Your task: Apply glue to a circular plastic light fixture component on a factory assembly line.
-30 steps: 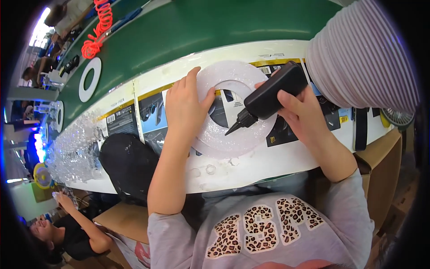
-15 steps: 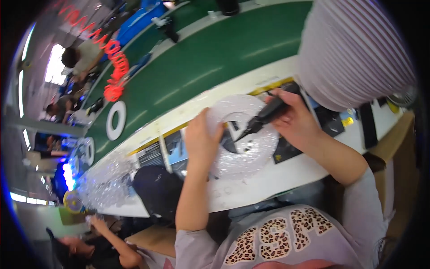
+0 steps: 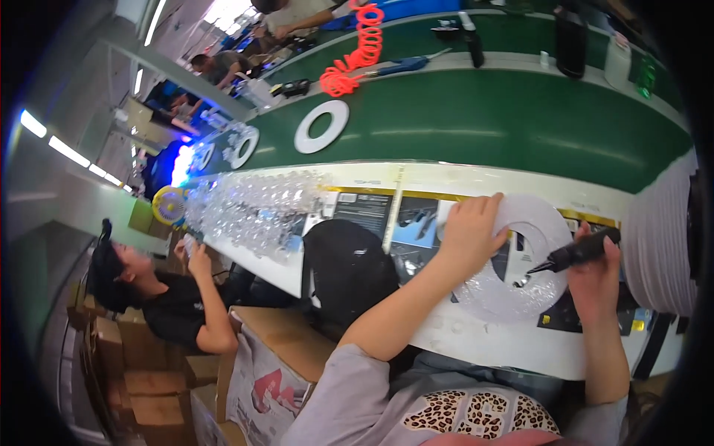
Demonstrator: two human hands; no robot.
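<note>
A wide white ring (image 3: 537, 223) with a glossy surface lies on the white worktop in front of me. My left hand (image 3: 476, 234) grips its upper left part, with the thumb near the centre hole and the other fingers along the outer rim. In my right hand (image 3: 595, 286) is a black pen-shaped tool (image 3: 581, 251) with a tapered tip. The hand is closed round its body, and the tip points down and left over the ring, by the hole's edge. Whether the tip touches is too blurred to tell.
A tall stack of white rings (image 3: 654, 238) stands at the right. Left are a black cap-like object (image 3: 349, 267), clear bubbly plastic (image 3: 256, 212) and a seated co-worker (image 3: 175, 297). Single white rings (image 3: 322, 126) lie on the green belt (image 3: 446, 111) beyond, below a coiled red hose (image 3: 368, 44).
My view has swung to the left, so ring and hands appear further right. My left hand still holds the ring, and the black tool is still in my right hand.
</note>
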